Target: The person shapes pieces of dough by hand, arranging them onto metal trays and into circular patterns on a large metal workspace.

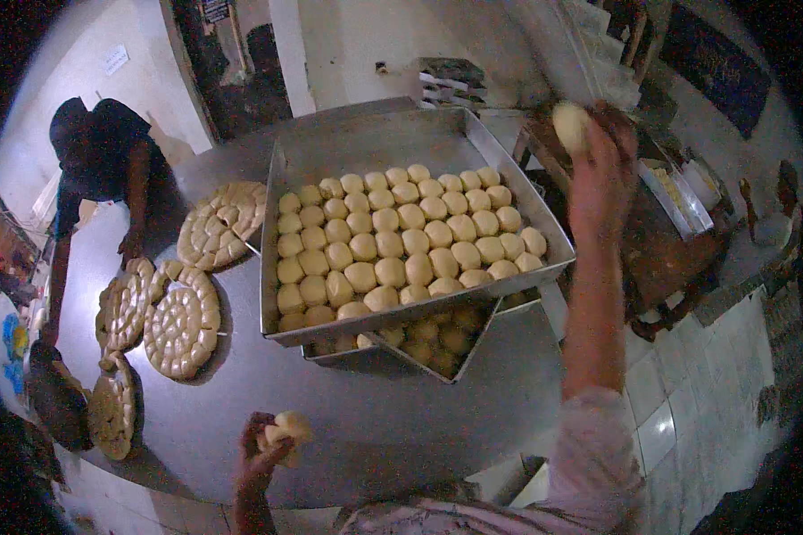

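Observation:
Rows of smooth, pale dough balls (388, 245) fill the near and middle part of a large square metal tray (375, 143); bare metal shows along its far side. My left hand (260, 450) is at the near edge of the table, closed around pieces of dough (287, 430). My right hand (602, 160) is raised beyond the tray's right side, with a dough ball (571, 127) held at its fingertips. Under the large tray, another tray of dough balls (442, 343) sits turned at an angle, mostly covered.
Round, scored dough discs (183, 330) lie on the left of the metal table (366, 419). Another person (107, 165) leans over the table's far left. A wooden table (660, 241) with a small tray (682, 196) stands at right; a second person (781, 218) is beyond it.

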